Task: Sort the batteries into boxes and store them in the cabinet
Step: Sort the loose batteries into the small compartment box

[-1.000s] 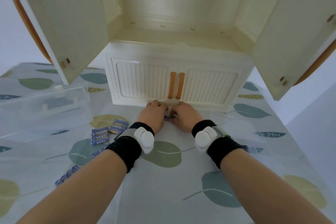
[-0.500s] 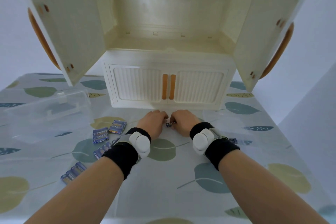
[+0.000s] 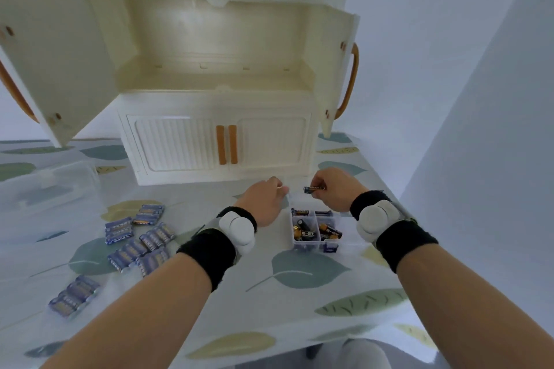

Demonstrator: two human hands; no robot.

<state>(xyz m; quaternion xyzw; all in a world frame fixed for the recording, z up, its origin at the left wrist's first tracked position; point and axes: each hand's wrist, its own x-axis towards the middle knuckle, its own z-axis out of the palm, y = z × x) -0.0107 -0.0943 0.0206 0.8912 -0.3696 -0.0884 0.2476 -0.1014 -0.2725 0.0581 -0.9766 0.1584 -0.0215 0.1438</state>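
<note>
A small dark battery (image 3: 314, 188) is pinched in the right hand (image 3: 335, 192), right of the frame's middle, just above a clear divided box (image 3: 314, 229) with loose batteries in it. The left hand (image 3: 265, 199) is curled loosely; whether anything is held cannot be told. Blue battery packs (image 3: 141, 237) are spread at lower left. The cabinet (image 3: 215, 93) is seen open at the top.
</note>
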